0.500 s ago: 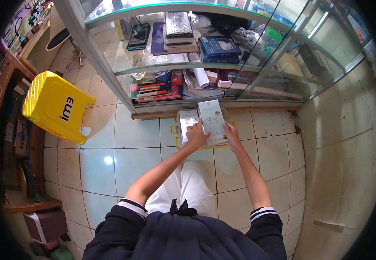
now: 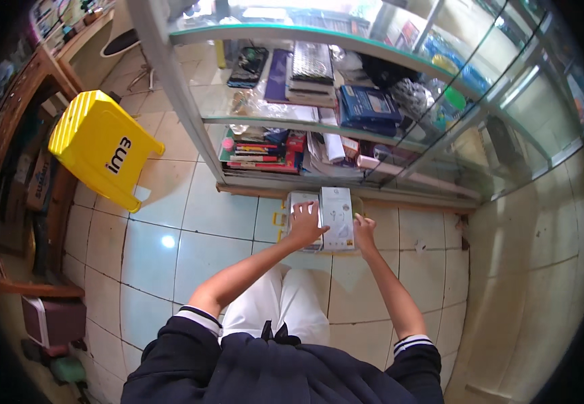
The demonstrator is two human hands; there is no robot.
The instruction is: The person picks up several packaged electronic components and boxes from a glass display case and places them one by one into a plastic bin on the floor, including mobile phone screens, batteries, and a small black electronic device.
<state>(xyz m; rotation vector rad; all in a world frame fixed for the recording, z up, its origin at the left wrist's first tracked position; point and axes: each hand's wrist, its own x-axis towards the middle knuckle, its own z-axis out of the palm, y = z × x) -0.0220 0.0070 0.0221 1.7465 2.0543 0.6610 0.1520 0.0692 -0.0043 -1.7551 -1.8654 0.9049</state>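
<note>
A white earphone box [image 2: 336, 214] lies in a shallow yellow-trimmed plastic case [image 2: 280, 219] on the floor, in front of the cabinet. To its left is a second white box [image 2: 303, 197], partly covered by my left hand [image 2: 305, 225]. That hand is open, its fingers spread over the left box and its thumb reaching onto the earphone box. My right hand [image 2: 365, 232] is at the right side of the case, just beside the earphone box. Its fingers are curled, and what they hold, if anything, is hidden.
A glass display cabinet [image 2: 265, 180] stands directly ahead, its shelves full of books, boxes and plastic bags. A yellow plastic stool [image 2: 100, 151] rests on the tiled floor to the left, near a wooden shelf [image 2: 39, 288]. A wall [image 2: 534, 269] runs along the right.
The earphone box now lies lower and flatter over the case. My right hand has come off its right edge and curled. My left hand stays on the boxes; the view has shifted.
</note>
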